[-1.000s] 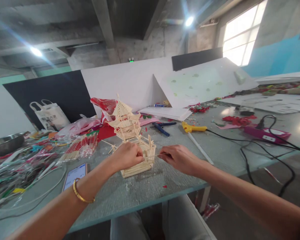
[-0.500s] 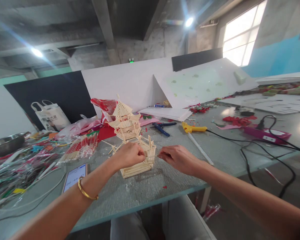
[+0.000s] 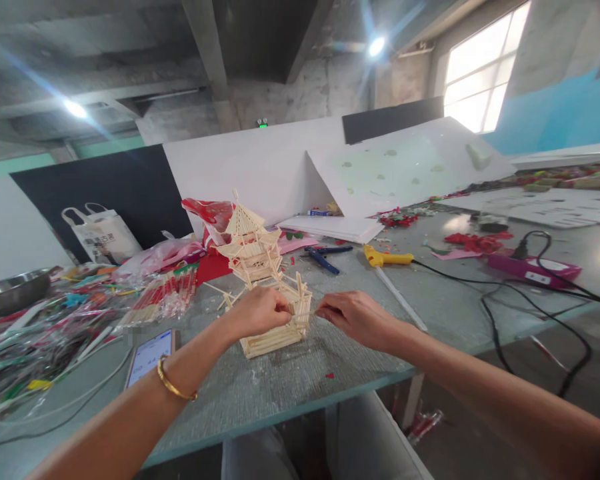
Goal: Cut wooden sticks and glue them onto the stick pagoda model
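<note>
A pagoda model (image 3: 253, 257) built of thin pale wooden sticks stands on the grey table. In front of its lower part are both my hands, fingers pinched. A thin wooden stick (image 3: 304, 313) spans the small gap between them. My left hand (image 3: 260, 310), below a gold bangle, is closed at the stick's left end and covers part of the model's base. My right hand (image 3: 347, 313) pinches the other end, just right of the model. The fingertips are small and partly hidden.
A yellow hot glue gun (image 3: 387, 257) lies at right, its black cord running to a purple power strip (image 3: 535, 270). Blue-handled pliers (image 3: 325, 257) are behind my hands. At left lie a phone (image 3: 151, 357), bagged sticks (image 3: 163, 293) and a metal bowl (image 3: 15, 293).
</note>
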### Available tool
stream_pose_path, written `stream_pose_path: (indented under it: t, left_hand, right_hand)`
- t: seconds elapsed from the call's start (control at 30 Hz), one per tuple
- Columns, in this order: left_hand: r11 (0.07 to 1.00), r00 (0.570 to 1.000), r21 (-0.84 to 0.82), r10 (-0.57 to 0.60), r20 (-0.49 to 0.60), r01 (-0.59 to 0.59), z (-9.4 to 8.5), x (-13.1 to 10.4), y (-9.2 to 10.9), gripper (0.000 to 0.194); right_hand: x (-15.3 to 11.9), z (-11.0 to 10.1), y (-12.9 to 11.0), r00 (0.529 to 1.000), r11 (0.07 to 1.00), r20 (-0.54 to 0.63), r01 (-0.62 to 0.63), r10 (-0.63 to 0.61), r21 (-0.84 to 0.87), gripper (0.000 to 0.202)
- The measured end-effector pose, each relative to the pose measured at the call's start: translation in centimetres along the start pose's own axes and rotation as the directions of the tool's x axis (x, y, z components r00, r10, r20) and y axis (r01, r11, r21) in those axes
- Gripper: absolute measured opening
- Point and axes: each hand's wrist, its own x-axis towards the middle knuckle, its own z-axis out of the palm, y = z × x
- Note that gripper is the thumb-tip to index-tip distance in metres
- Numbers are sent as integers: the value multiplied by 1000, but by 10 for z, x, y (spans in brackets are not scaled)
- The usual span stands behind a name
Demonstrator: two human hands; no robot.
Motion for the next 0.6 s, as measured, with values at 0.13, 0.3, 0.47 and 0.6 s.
stream_pose_path:
  t: [0.13, 0.3, 0.47, 0.6]
  left_hand:
    - [1000, 1000, -17, -7, 1, 7, 0, 1, 1, 19]
    - [998, 1000, -56, -19, 1, 19, -2, 1, 1, 20]
    - [993, 1000, -113, -20, 3, 20, -8, -3, 5, 19]
    - [985, 1000, -170, -17, 2, 17, -11, -9, 7, 17]
  right_hand:
    - [-1, -3, -1, 1000, 1000, 2, -5, 5, -3, 24]
    - [-3, -7, -2, 1000, 1000, -4, -3, 3, 4, 24]
    - [-7, -12, -4, 999, 1000, -33, 12, -12, 13, 26]
    - [-12, -20, -12, 998, 999, -60, 36, -34, 30, 26]
